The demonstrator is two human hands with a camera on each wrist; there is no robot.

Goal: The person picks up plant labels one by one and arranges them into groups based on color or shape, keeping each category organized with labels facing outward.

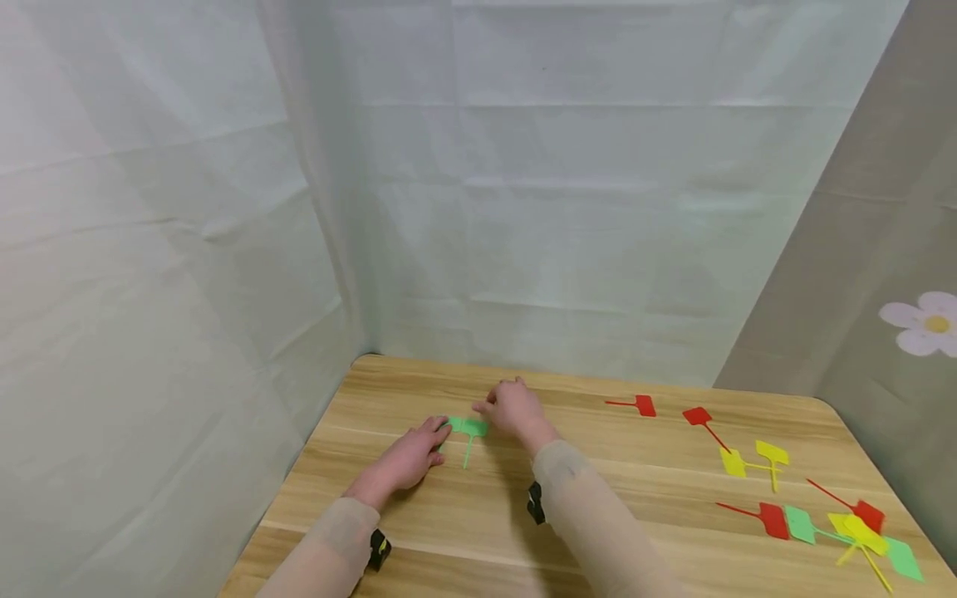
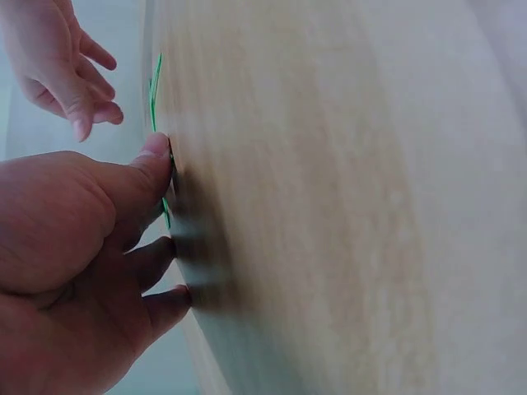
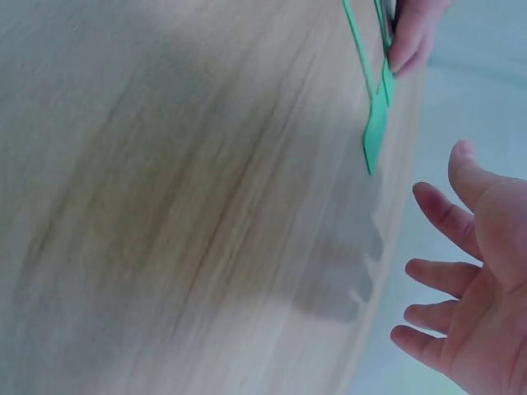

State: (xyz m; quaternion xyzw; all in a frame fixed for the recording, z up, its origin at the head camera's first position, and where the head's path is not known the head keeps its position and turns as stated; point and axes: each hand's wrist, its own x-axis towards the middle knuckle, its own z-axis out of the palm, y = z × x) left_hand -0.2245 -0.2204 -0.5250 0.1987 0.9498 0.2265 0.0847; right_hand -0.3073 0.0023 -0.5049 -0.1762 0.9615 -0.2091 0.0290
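Note:
Two green T-shaped plant labels lie side by side toward the far left of the tabletop. My left hand (image 1: 409, 455) rests at the left green plant label (image 1: 454, 424), with fingertips on it and covering part of it. In the left wrist view the thumb and fingertips of the left hand (image 2: 90, 247) press down at the wood. The right green plant label (image 1: 474, 428) lies flat, its stem toward me. Just beyond it, my right hand (image 1: 514, 407) hovers over the table. The right wrist view shows that hand (image 3: 486, 288) with fingers spread and nothing in them.
On the right lie red plant labels (image 1: 645, 405), yellow plant labels (image 1: 772, 453) and more green ones (image 1: 800, 525), several overlapping at the near right. Pale cloth (image 1: 583, 249) hangs behind the wooden table (image 1: 449, 531) and along its left side.

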